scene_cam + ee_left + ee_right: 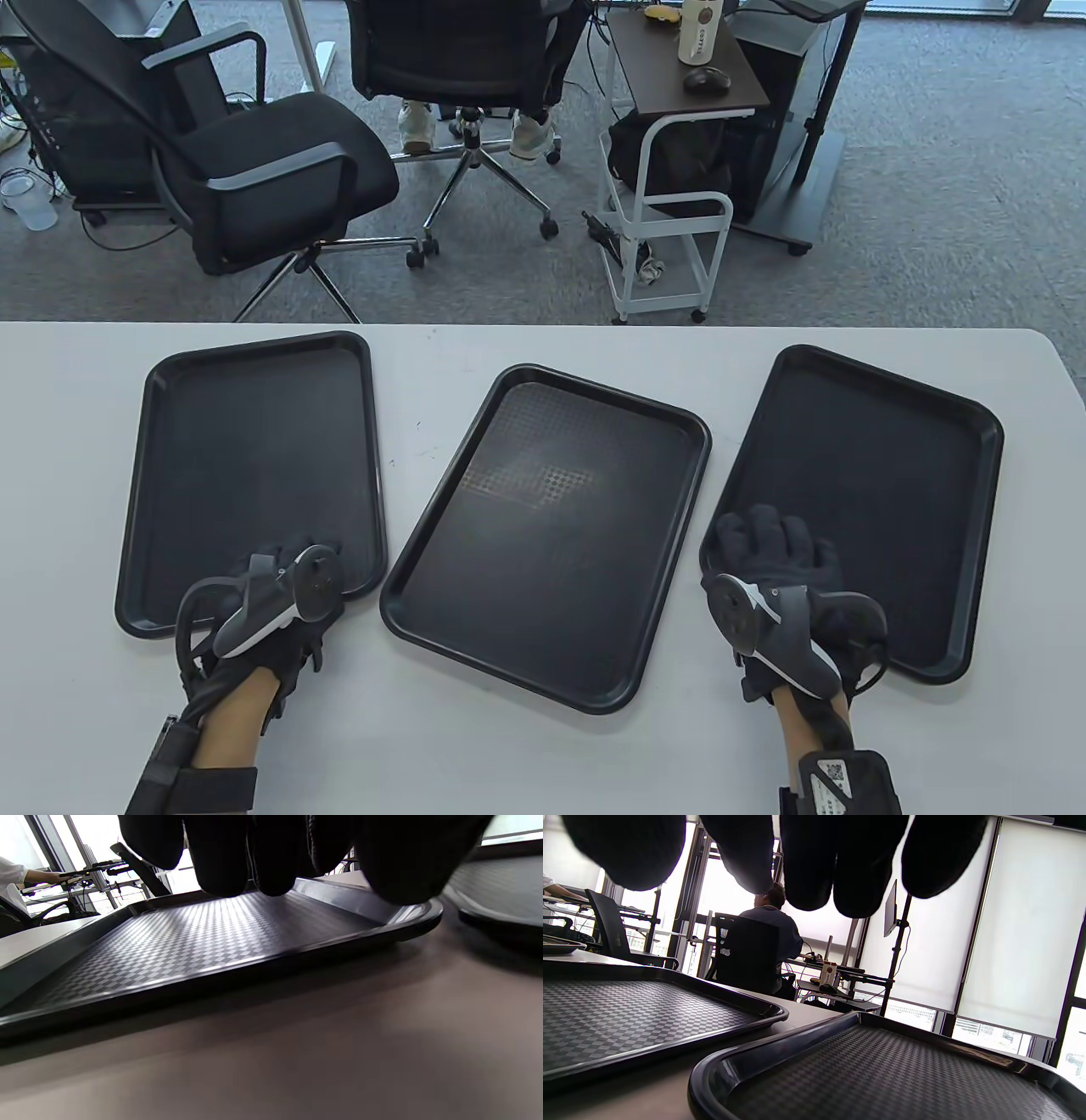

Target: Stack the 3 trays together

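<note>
Trays, three, black, rectangular, raised rims, checkered texture, all separate, side by side on white tabletop [509, 747]: left tray [254, 458], middle tray [551, 526] tilted, right tray [882, 475]. Your left hand [284, 594] hangs over left tray's near right corner; right hand [776, 586], fingers spread, over right tray's near left corner. Neither grip holds anything.

The person's left hand [284, 594], in a black sensor glove with a grey tracker on its back, reaches in from the near edge at the left, fingers [220, 866] curled downward. The right hand [776, 586], gloved alike, lies at the right with fingers [814, 870] spread and extended forward.
</note>
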A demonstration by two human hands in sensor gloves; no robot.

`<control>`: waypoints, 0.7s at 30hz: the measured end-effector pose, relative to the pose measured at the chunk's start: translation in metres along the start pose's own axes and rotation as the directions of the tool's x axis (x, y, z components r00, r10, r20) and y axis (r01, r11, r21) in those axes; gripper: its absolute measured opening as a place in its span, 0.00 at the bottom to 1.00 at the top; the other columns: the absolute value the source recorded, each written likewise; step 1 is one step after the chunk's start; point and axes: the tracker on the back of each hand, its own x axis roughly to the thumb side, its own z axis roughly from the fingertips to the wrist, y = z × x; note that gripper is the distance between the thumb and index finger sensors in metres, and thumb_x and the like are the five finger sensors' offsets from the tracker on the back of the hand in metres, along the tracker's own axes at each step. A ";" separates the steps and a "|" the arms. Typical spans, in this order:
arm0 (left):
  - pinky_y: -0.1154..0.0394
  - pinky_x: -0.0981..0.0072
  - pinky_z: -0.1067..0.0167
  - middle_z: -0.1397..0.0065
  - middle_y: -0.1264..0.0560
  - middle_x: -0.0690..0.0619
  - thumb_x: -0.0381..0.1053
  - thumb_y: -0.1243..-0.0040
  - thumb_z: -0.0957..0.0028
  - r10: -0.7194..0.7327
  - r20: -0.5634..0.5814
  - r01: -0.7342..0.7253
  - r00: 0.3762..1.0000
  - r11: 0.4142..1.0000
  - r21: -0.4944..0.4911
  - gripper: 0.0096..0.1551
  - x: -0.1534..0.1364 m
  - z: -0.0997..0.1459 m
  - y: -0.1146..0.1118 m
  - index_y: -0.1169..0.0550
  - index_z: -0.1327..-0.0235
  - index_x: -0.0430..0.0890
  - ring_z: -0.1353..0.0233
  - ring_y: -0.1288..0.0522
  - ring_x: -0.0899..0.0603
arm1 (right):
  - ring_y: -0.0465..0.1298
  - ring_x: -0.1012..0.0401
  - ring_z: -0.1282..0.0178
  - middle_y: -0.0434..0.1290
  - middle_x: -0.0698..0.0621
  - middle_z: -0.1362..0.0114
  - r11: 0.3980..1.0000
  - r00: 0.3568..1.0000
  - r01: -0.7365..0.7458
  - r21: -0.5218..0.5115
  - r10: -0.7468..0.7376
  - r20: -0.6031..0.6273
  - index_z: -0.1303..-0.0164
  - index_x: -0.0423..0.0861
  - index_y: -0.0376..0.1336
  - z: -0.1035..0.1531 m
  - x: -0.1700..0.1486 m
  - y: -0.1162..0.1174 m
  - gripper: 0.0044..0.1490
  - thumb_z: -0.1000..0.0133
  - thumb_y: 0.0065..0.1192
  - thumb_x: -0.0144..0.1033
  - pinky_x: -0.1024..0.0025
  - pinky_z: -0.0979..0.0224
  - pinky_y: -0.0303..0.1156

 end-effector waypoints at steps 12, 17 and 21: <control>0.26 0.45 0.29 0.32 0.19 0.56 0.56 0.25 0.60 -0.082 -0.003 0.082 0.997 0.997 0.009 0.30 -0.008 -0.016 -0.024 0.20 0.40 0.61 0.32 0.17 0.42 | 0.73 0.47 0.24 0.69 0.48 0.18 1.000 1.000 0.002 0.017 -0.003 0.006 0.29 0.61 0.59 0.001 0.000 -0.001 0.41 0.54 0.60 0.64 0.42 0.29 0.69; 0.19 0.46 0.36 0.36 0.16 0.57 0.55 0.22 0.61 -0.101 0.025 0.098 0.995 0.989 0.113 0.29 -0.006 -0.010 -0.013 0.18 0.43 0.60 0.38 0.13 0.43 | 0.73 0.47 0.24 0.69 0.48 0.18 1.000 1.000 0.005 0.020 -0.005 0.004 0.29 0.61 0.59 0.001 -0.001 -0.002 0.42 0.54 0.60 0.64 0.42 0.29 0.69; 0.18 0.49 0.39 0.41 0.16 0.58 0.53 0.21 0.61 -0.124 -0.014 0.121 0.992 0.929 0.351 0.27 -0.001 0.002 0.011 0.20 0.47 0.61 0.45 0.14 0.46 | 0.73 0.47 0.24 0.69 0.48 0.18 1.000 1.000 0.009 0.017 -0.009 0.000 0.29 0.61 0.59 0.001 -0.002 -0.002 0.42 0.54 0.60 0.64 0.42 0.29 0.69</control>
